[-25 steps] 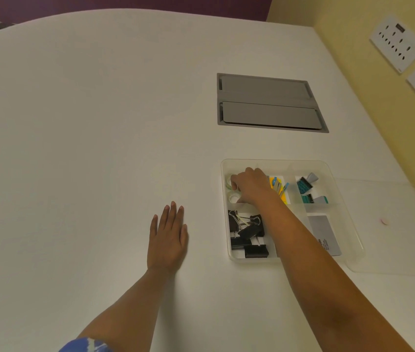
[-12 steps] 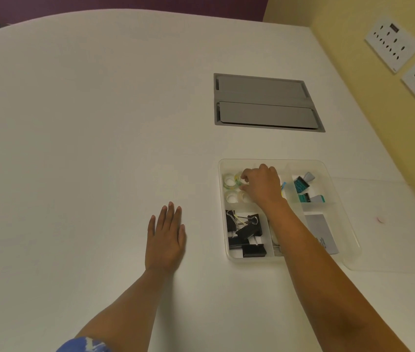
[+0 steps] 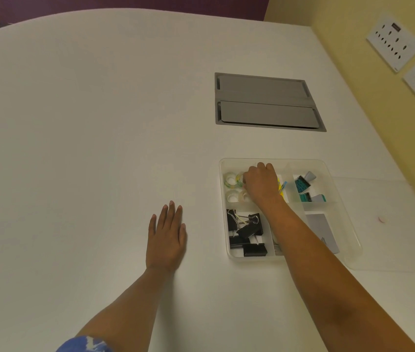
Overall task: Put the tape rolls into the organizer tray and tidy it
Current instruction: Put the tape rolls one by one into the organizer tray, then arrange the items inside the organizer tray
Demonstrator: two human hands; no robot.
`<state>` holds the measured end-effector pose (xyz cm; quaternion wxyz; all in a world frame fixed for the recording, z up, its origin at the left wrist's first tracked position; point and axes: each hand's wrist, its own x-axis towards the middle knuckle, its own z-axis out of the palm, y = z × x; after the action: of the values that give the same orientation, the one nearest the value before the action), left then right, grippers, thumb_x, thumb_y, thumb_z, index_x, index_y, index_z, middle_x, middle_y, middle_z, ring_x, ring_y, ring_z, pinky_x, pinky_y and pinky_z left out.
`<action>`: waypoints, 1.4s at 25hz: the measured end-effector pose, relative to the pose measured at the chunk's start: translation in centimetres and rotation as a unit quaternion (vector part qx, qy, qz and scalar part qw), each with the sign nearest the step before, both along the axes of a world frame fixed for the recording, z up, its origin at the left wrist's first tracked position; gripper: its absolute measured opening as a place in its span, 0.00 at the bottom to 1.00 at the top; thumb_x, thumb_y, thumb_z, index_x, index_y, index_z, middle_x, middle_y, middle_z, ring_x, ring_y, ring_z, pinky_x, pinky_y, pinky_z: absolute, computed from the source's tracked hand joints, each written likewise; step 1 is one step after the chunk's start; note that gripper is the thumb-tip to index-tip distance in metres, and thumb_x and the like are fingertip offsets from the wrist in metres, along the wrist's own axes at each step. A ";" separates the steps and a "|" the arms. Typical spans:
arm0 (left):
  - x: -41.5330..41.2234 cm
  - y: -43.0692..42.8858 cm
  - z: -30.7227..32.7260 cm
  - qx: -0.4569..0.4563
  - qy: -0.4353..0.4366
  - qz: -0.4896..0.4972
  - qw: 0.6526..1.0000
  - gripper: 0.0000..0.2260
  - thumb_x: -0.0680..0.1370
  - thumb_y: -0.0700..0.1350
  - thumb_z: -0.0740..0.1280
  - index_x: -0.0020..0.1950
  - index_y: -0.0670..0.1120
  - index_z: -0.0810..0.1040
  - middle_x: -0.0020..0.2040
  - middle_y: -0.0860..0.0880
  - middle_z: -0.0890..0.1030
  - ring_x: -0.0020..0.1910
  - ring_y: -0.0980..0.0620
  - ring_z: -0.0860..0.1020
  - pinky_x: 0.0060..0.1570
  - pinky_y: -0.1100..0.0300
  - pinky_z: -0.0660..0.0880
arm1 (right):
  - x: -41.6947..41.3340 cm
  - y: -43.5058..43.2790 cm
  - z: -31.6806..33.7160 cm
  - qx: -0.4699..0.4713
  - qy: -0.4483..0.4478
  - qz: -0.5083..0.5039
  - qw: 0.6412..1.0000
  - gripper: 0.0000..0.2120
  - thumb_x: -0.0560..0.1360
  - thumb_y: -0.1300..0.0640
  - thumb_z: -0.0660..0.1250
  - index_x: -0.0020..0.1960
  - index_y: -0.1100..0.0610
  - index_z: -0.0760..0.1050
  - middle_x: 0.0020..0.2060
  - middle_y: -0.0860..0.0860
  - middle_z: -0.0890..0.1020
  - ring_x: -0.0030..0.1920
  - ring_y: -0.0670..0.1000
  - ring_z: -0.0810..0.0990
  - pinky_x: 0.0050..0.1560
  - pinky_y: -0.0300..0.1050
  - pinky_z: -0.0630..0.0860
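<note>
Since a moment ago, the right hand (image 3: 261, 184) has shifted a little toward the far middle of the organizer tray (image 3: 351, 240), uncovering more of the tape rolls (image 3: 234, 188). Its fingers are curled downward over the tray's far-left compartment, beside the rolls; whether it grips anything cannot be told. Four tape rolls show there: two greenish ones at the back, two clear ones in front, with the hand partly covering the right-hand pair. The left hand (image 3: 167, 237) lies flat and open on the white table (image 3: 87, 123), holding nothing, well left of the tray. The near-left compartment holds a heap of about five black binder clips (image 3: 245, 233). A far-right compartment holds several small teal and grey items (image 3: 305, 186). One grey card (image 3: 324, 231) lies in the near-right compartment. Two grey hatch lids (image 3: 267, 101) sit in the table beyond the tray.
</note>
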<state>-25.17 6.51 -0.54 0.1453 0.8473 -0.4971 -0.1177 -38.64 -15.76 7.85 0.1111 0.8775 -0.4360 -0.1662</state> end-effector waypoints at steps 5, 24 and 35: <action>0.0 -0.1 0.0 0.002 -0.002 0.000 1.000 0.23 0.82 0.49 0.47 0.78 0.50 0.48 0.79 0.52 0.47 0.78 0.55 0.44 0.77 0.53 0.41 | 0.9 0.4 0.1 -0.018 0.064 0.041 0.997 0.12 0.77 0.61 0.62 0.60 0.58 0.75 0.59 0.53 0.78 0.64 0.54 0.71 0.69 0.47 0.62; -3.4 -11.1 7.8 -0.156 0.028 -0.033 0.987 0.14 0.81 0.49 0.58 0.64 0.50 0.77 0.76 0.46 0.64 0.76 0.49 0.58 0.75 0.50 0.50 | -0.2 -0.1 -0.2 -0.006 0.006 0.072 0.997 0.12 0.78 0.62 0.60 0.59 0.59 0.77 0.58 0.54 0.78 0.63 0.55 0.73 0.69 0.47 0.63; -4.5 -15.3 6.7 0.071 -0.075 -0.095 0.990 0.20 0.82 0.55 0.51 0.58 0.51 0.81 0.79 0.46 0.41 0.77 0.46 0.38 0.75 0.48 0.37 | -0.9 -1.5 -0.3 0.033 -0.044 0.065 0.996 0.18 0.79 0.46 0.59 0.58 0.56 0.80 0.58 0.53 0.80 0.63 0.56 0.72 0.65 0.50 0.64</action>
<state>-29.71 -8.81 6.19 0.0355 0.8107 -0.5755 -0.1017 -39.55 -17.24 7.53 0.0731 0.9135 -0.3770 -0.1341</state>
